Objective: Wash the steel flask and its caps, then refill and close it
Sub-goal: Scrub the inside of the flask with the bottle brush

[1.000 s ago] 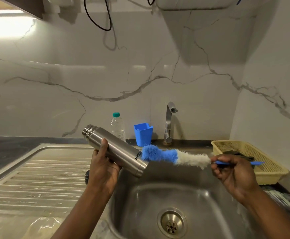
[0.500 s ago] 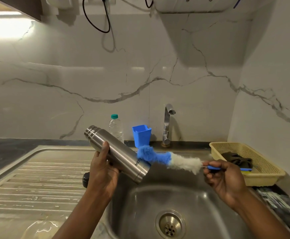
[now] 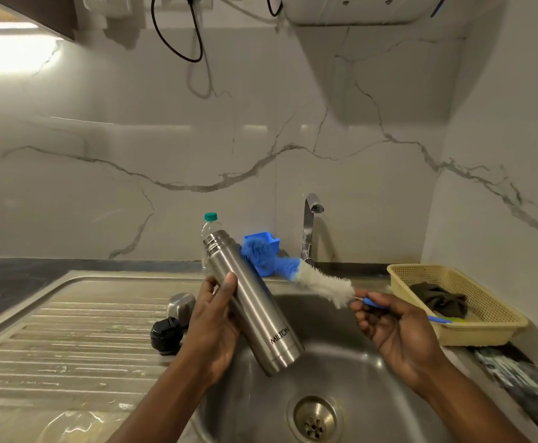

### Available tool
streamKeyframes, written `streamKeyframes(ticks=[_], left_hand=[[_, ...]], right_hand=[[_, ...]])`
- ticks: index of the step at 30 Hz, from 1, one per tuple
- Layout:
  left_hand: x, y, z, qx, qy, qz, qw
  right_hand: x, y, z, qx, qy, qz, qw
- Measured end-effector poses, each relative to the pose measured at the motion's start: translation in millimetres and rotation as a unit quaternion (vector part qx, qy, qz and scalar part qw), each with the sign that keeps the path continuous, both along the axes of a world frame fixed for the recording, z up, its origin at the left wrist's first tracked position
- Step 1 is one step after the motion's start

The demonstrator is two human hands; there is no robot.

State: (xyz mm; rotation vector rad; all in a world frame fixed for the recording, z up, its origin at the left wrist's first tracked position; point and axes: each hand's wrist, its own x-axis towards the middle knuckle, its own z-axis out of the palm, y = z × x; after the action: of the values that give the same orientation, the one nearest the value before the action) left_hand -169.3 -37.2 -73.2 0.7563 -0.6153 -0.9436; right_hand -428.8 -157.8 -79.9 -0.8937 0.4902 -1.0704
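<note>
My left hand grips the steel flask over the sink, tilted with its threaded open mouth up and to the left and its base low right. My right hand holds the blue handle of a bottle brush; its blue and white bristles lie against the flask's upper right side, outside the mouth. A steel outer cap and a black inner cap sit on the ribbed drainboard just left of my left hand.
Below the flask lies the steel sink basin with its drain. The tap stands behind, a blue cup and a clear plastic bottle to its left. A yellow basket holding a dark cloth sits at right.
The flask has swung more upright, its mouth rising toward the wall. The brush tip has slid from the flask's base end up along its side to near the mouth. Both caps have come into view.
</note>
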Motion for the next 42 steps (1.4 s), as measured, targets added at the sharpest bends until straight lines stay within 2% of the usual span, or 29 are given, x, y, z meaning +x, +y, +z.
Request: streamKeyframes(ticks=[6,11,18,25,29,33,38,42], left_hand=[[3.3,2.2,0.1,0.001,-0.028,0.001,1.0],[-7.1,1.6,-5.5,0.018,-0.055,-0.037,0.998],[-6.2,0.9,-5.1,0.014,-0.064,-0.043,0.997],[-7.6,2.5,-7.3,0.02,-0.091,-0.074,0.993],[-3.9,0.6,-5.6,0.013,-0.073,-0.051,0.996],[-2.6,2.5,-3.5,0.012,-0.063,-0.057,0.996],[-5.5,0.0,-4.1,0.03,-0.024,-0.077,0.996],[-4.7,-3.5,-6.7,0.053,-0.053,-0.042,0.996]], right_hand=[[-13.7,-5.5,7.0,0.017,-0.012,-0.03,0.999],[1.3,1.0,5.0,0.014,-0.043,-0.006,0.999],[-9.5,-0.8,13.5,0.005,-0.032,-0.038,0.999],[0.2,4.9,11.2,-0.004,-0.048,-0.015,0.999],[-6.2,2.1,11.0,0.006,-0.044,-0.037,0.998],[1.7,4.3,7.5,0.017,-0.05,-0.015,0.999],[8.2,7.3,4.3,-0.026,-0.014,-0.006,1.0],[6.7,7.2,4.2,-0.048,0.002,0.001,0.999]])
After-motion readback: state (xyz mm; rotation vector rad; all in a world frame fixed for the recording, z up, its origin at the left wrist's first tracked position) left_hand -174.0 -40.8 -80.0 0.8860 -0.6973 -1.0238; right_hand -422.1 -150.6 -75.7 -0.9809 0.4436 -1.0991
